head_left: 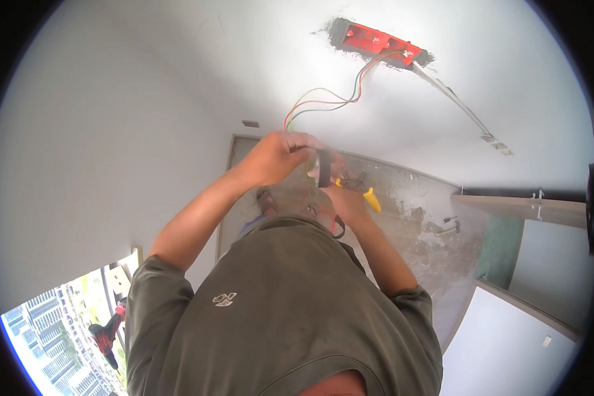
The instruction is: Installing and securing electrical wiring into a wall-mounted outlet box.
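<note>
Three thin wires, red, green and yellow (330,100), loop from a red wall box (383,45) down to my left hand (278,157). My left hand is closed, its fingers pinching around the wire ends, which its fingers partly hide. Just right of it is a roll of black tape (324,168), seen nearly edge-on between my hands. Behind the roll, my right hand (342,195) is closed, and its fingers are partly hidden. Pliers with yellow handles (372,199) stick out from my right hand to the right.
A chased groove (452,94) runs along the wall from the box. At the right stand pale panels (508,336) and a shelf edge (508,200). A hammer (447,229) lies on the dusty floor. A red and black power drill (107,332) rests by the window at lower left.
</note>
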`<action>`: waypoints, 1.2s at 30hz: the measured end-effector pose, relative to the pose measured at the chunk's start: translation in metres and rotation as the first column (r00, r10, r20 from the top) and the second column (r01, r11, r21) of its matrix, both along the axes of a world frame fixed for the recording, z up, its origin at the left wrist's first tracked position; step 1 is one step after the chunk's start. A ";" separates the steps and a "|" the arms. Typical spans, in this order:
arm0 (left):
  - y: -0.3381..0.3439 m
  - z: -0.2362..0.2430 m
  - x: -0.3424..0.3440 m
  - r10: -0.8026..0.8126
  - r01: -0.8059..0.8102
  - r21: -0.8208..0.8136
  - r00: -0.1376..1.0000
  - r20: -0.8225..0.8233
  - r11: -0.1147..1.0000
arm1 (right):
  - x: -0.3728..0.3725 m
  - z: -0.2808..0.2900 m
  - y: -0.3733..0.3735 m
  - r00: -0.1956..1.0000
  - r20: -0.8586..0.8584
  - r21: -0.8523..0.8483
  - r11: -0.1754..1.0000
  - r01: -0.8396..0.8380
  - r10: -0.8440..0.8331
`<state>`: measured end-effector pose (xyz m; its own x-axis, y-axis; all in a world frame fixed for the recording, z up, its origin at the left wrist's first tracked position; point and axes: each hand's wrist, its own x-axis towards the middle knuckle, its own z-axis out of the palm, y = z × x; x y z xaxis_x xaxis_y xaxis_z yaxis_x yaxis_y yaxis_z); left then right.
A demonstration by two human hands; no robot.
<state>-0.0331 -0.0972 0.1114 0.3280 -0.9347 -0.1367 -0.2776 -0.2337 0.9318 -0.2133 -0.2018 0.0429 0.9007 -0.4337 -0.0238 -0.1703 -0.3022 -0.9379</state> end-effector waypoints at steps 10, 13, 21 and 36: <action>-0.017 0.006 -0.015 -0.024 0.036 -0.057 0.980 0.196 0.998 | 0.010 0.007 -0.027 0.991 0.120 -0.172 0.984 -0.041 0.062; -0.020 -0.002 -0.014 0.121 -0.023 -0.226 0.893 0.433 0.974 | 0.006 0.028 -0.019 0.952 0.280 -0.467 0.849 0.248 -0.124; -0.030 0.000 -0.026 0.275 0.072 -0.395 0.603 0.749 0.916 | 0.010 0.030 -0.012 0.972 0.174 0.419 0.905 0.071 -0.157; -0.043 0.012 -0.051 0.325 -0.157 -0.306 0.696 0.641 0.939 | 0.026 0.046 -0.053 0.984 0.180 0.474 0.875 -0.098 0.013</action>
